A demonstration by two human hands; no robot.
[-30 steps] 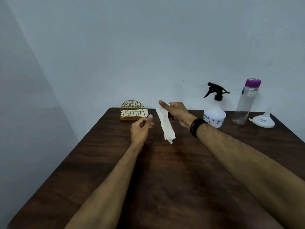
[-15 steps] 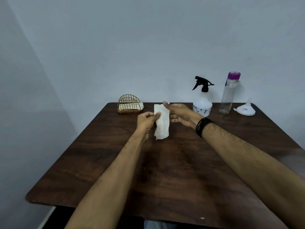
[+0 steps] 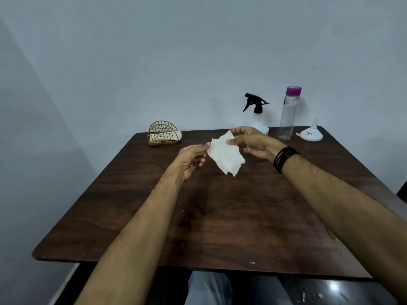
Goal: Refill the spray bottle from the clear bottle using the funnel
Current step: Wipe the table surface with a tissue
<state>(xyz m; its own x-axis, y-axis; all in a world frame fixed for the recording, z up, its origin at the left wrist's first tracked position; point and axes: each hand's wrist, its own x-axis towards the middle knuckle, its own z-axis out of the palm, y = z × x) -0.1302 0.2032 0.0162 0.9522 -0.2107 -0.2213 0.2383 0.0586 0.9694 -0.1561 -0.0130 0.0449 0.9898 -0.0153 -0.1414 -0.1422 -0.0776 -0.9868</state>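
A white paper napkin (image 3: 226, 155) hangs spread out above the middle of the dark wooden table (image 3: 220, 227). My left hand (image 3: 191, 159) pinches its left edge and my right hand (image 3: 251, 142) pinches its upper right edge. Behind my right hand, at the table's far edge, stands the white spray bottle with a black trigger head (image 3: 256, 106), its body partly hidden. Right of it stands the tall clear bottle with a purple cap (image 3: 288, 115). The white funnel (image 3: 311, 134) rests mouth-down at the far right corner.
A gold wire napkin holder (image 3: 163, 133) with folded napkins sits at the far left of the table. A pale wall runs close behind the table. My legs show below the near edge.
The napkin was held folded and narrow by my right hand; my left hand has taken its edge and the two hands have pulled it open wider. The camera has tilted down.
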